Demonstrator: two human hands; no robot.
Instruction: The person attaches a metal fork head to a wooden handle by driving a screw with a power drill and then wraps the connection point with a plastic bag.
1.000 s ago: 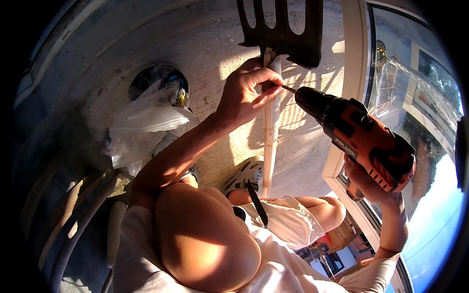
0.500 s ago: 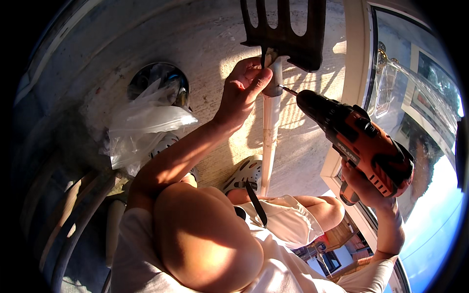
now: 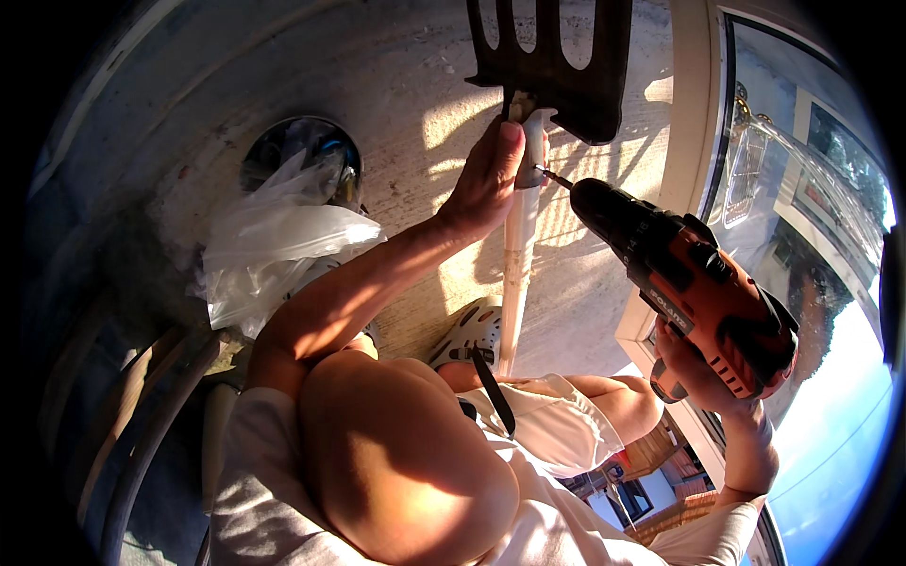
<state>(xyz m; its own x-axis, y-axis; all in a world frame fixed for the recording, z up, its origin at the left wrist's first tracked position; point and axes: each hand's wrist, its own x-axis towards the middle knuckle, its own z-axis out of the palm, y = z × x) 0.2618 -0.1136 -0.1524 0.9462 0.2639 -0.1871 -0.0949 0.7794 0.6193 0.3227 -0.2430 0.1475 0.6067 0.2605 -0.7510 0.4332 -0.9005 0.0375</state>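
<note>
A garden fork (image 3: 576, 80) with a broad dark head and several thick tines points toward the far side. Its pale metal socket (image 3: 532, 156) sits around the end of a light wooden handle (image 3: 516, 278), which runs back toward me between my legs. My left hand (image 3: 486, 179) is closed around the socket, thumb on the near side, the other fingers mostly hidden behind it. In my right hand (image 3: 694, 368) is an orange and black cordless drill (image 3: 703, 278), gripped by its handle. The tip of its thin bit (image 3: 557, 178) meets the socket's right side.
At the left stands a round dark container (image 3: 302, 156) with a crumpled clear plastic bag (image 3: 283, 241) spilling over its edge. Curved wooden slats (image 3: 151, 406) are at the lower left. A glass pane in a pale frame (image 3: 694, 104) runs along the right. My clog (image 3: 472, 330) is beside the handle.
My left hand has shifted from pinching the socket with thumb and fingers to wrapping around behind it. The drill has moved very slightly left, its bit still at the socket.
</note>
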